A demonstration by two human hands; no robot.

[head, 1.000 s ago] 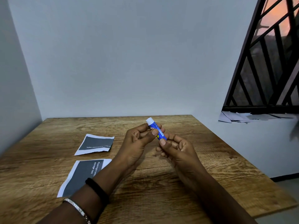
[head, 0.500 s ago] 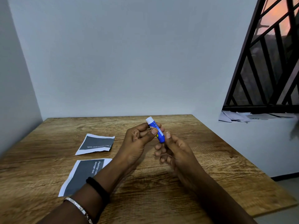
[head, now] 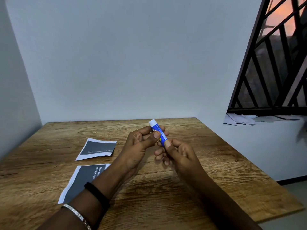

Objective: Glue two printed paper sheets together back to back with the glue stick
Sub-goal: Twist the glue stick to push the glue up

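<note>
The left hand (head: 139,146) is curled round the upper barrel of the glue stick (head: 158,131), thumb pressed across it. The right hand (head: 179,153) pinches the lower end between thumb and fingertips. The stick sits tilted between them above the table (head: 207,171), white end up and away from the person. I cannot tell whether that white end is the cap or the twist base.

It looks a light, rigid little plastic tube with a smooth label, so it would likely roll in a loose pinch. I'd hold the blue barrel firmly in one hand and turn or pull only the end piece with the other.

Out to the left, well apart from the hands, both printed sheets lie flat, dark face up: the near sheet (head: 83,180) partly under the left forearm, the far sheet (head: 97,148) just beyond it. They seem thin and limp, apt to skate on the wood. Best lifted by a white corner and pinned at an edge while gluing.
</note>
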